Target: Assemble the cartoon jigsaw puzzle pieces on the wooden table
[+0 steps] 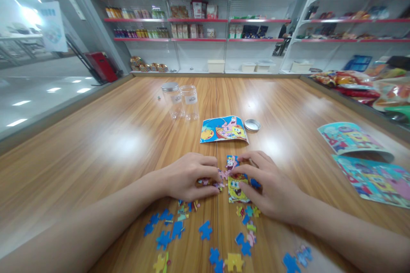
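A partly joined SpongeBob jigsaw section (235, 194) lies flat on the wood-grain table (128, 149), between the two hands and nearer the right one; its long axis runs away from the person, the yellow SpongeBob face at the near end and the pink Patrick face at the far end, both upright as the person sees them. The right hand (277, 185) is spread over the section's right side, thumb and fingertips resting on it, with part of the joined pieces hidden beneath. The left hand (192, 177) is curled, palm down, over a small cluster of puzzle pieces (209, 183), its thumb and forefinger apart at the tips (whether it pinches a piece I cannot tell). More loose pieces lie toward the near edge, among them a blue piece (205, 230) and a yellow piece (234, 262). Beyond the hands, a picture sheet (221, 130) lies with its long axis running left to right, just beside a round metal lid (252, 125). Farther off, a lidded clear jar (173, 103) and an open clear jar (190, 104) stand upright, side by side; two more printed sheets (379, 181) lie at the right
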A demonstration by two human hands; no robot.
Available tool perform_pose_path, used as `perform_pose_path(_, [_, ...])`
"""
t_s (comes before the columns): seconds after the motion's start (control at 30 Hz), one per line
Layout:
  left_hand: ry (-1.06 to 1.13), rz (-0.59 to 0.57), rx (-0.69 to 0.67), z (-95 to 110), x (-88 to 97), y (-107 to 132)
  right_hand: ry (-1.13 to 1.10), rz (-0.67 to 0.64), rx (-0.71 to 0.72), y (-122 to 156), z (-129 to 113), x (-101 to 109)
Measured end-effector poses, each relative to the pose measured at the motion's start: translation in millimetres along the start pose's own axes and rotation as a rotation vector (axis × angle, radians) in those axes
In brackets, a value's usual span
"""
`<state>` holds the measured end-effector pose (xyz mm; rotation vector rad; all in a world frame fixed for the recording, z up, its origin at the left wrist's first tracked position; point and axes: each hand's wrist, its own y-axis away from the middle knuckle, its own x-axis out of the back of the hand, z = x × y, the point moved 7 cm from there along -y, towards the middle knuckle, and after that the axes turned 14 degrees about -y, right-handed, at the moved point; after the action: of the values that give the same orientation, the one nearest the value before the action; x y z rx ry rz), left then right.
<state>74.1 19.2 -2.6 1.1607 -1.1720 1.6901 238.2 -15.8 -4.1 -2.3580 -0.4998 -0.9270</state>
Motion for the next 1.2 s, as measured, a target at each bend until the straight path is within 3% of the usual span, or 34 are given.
perform_pose_path(0.43, [0.023,0.021,-0.004,-1.9,-0.1,0.7,0.005,0.021,0.006,1.0,1.8,1.7])
perform_pose_path(0.8, [0.171,0.035,0.023,-5.8,-2.1,2.2,0.017,0.018,-0.001,-0.1,-0.7,0.7])
perform_pose_path(1.2, [0.149,0.054,0.021,-7.5,-3.5,1.7,0.006,0.022,0.006,0.0,0.2,1.7])
